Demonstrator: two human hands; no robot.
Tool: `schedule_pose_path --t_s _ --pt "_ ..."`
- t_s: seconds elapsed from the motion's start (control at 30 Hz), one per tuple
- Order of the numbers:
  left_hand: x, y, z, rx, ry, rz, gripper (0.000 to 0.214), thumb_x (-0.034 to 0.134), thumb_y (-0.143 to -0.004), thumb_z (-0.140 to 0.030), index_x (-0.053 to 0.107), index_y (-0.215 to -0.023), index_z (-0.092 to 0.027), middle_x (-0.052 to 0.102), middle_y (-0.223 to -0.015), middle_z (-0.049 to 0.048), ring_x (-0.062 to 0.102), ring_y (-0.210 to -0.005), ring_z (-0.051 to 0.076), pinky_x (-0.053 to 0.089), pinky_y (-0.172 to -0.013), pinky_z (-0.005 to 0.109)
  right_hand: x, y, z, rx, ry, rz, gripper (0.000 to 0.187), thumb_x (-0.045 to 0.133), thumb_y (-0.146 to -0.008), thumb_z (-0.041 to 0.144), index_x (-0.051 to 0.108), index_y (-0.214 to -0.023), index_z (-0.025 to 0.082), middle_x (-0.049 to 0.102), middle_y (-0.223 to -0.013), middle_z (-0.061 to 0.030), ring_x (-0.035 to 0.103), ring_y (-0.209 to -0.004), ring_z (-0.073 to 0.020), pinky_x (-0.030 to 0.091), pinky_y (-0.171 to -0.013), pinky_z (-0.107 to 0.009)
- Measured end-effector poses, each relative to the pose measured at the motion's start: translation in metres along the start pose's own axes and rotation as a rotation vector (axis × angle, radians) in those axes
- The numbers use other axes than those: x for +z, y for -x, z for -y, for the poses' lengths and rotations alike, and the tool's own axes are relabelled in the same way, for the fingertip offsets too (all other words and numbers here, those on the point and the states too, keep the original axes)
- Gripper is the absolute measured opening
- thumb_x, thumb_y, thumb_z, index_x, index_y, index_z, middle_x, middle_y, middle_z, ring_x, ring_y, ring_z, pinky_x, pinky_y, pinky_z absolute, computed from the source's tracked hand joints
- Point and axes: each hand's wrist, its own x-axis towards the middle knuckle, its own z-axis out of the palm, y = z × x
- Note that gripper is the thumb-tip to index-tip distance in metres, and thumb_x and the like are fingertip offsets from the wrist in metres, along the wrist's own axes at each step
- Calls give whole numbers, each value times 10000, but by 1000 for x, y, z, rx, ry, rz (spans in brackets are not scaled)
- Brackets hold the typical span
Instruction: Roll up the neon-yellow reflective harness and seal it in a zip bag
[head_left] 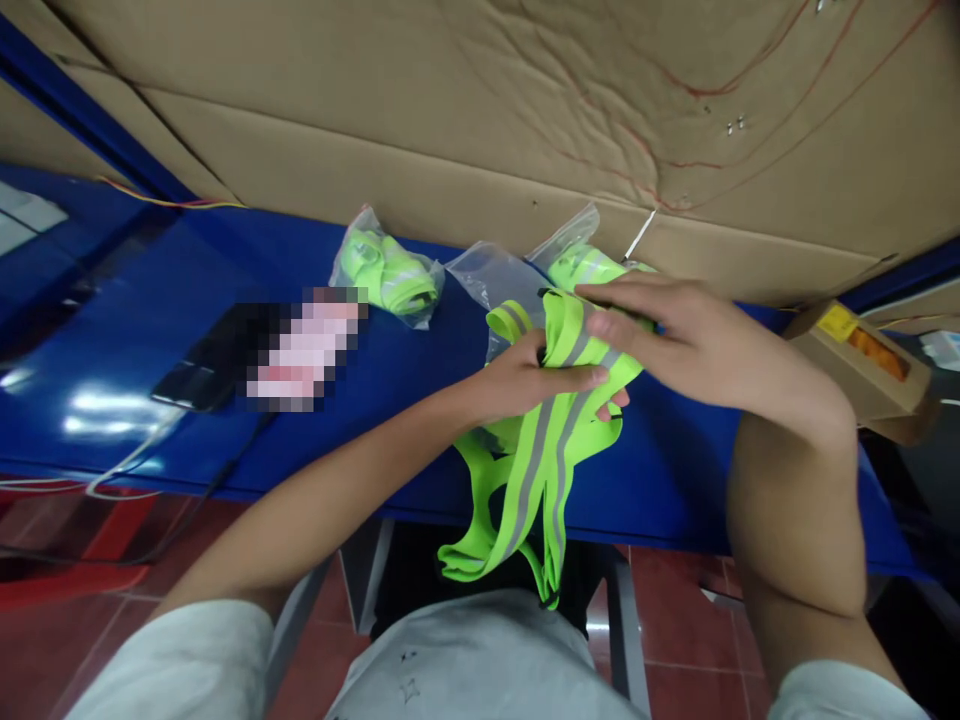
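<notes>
A neon-yellow reflective vest [536,450] made of elastic straps with grey stripes is in both my hands above the front of the blue table. My left hand [532,378] grips the bunched straps from the left, its thumb lying across them. On the upper right, my right hand [652,315] presses the folded top of the straps between thumb and fingers. Loose loops hang down past the table edge towards my lap. Behind my hands lie a clear plastic bag [491,275] and a bagged yellow vest [585,262], partly hidden.
Another bagged vest [390,275] lies on the blue table [420,400]. Left of it are a black phone [206,365] with a white cable and a blurred-out item [307,350]. A cardboard box [862,365] stands at the right. Cardboard panelling [375,120] rises behind the table.
</notes>
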Motion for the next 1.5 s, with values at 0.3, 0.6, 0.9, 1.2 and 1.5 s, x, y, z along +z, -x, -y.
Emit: schedule_pose_path --t_s 0.3,0.6,0.9,1.2,1.5 --pt "1 11 -19 -25 -113 166 338 816 -904 -456 790 -988 -129 815 -999 108 769 -1023 220 594 -1009 363 3 2 20 -18 197 -15 395 656 -1003 569 789 -927 205 707 -746 -21 584 -660 -162 414 -631 -296" --pt "-18 17 -40 22 -363 241 278 798 -909 -436 830 -1009 -178 825 -1073 91 778 -1012 218 603 -936 305 18 0 31 193 -497 -318 384 717 -974 532 796 -773 214 714 -693 -23 680 -589 -176 543 -517 -276" --pt "-18 18 -35 113 -515 256 305 712 -976 -446 824 -1016 -165 823 -1084 85 767 -1000 198 587 -918 266 13 -5 8 198 -415 -197 267 716 -995 474 813 -963 228 713 -839 15 624 -738 -95 495 -642 -184" --pt "-20 14 -27 231 -526 115 339 688 -984 -492 815 -1043 -183 816 -1094 65 744 -1066 211 575 -994 303 29 -6 12 -43 33 -184 329 564 -1077 459 746 -1316 326 728 -1304 -48 664 -1221 -258 502 -1141 -434" --pt "-12 17 -25 22 -77 126 333 882 -815 -384 797 -1053 -168 814 -1059 72 773 -1070 262 596 -1029 414 31 -6 16 -39 44 -266 344 776 -938 485 757 -1229 302 768 -1173 -2 739 -1111 -274 609 -1006 -440"
